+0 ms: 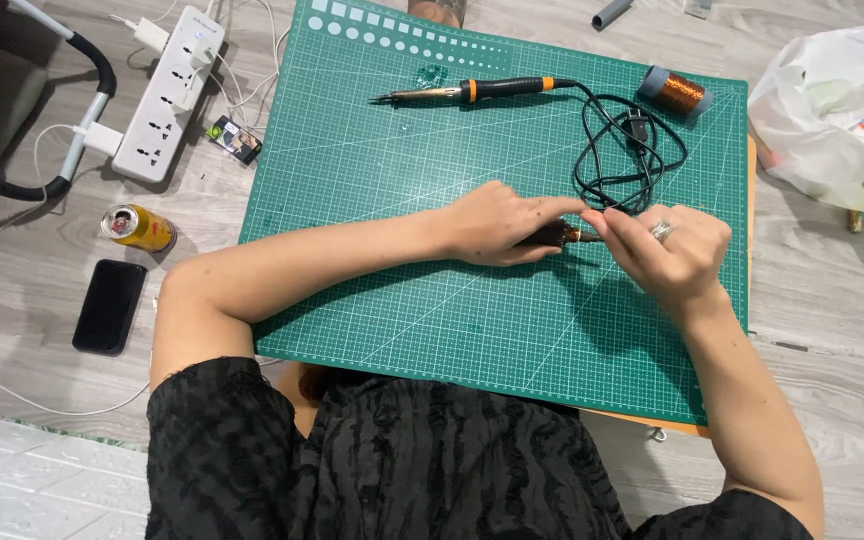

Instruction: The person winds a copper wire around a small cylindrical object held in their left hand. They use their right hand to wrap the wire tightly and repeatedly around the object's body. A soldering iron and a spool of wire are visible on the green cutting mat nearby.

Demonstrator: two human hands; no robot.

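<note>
i see my left hand (497, 225) wrapped around a small copper-coloured coil (559, 235) near the middle of the green cutting mat (372, 200), while my right hand (667, 252) pinches at its end, fingertips touching it. beyond the hands lie a soldering iron (472, 92) with its black cord (624, 150) and a spool of copper wire (674, 92)

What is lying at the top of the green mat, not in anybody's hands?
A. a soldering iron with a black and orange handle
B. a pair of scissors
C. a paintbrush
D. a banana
A: the soldering iron lies near the far edge of the green mat, untouched, with its black cord looped beside it.
</note>
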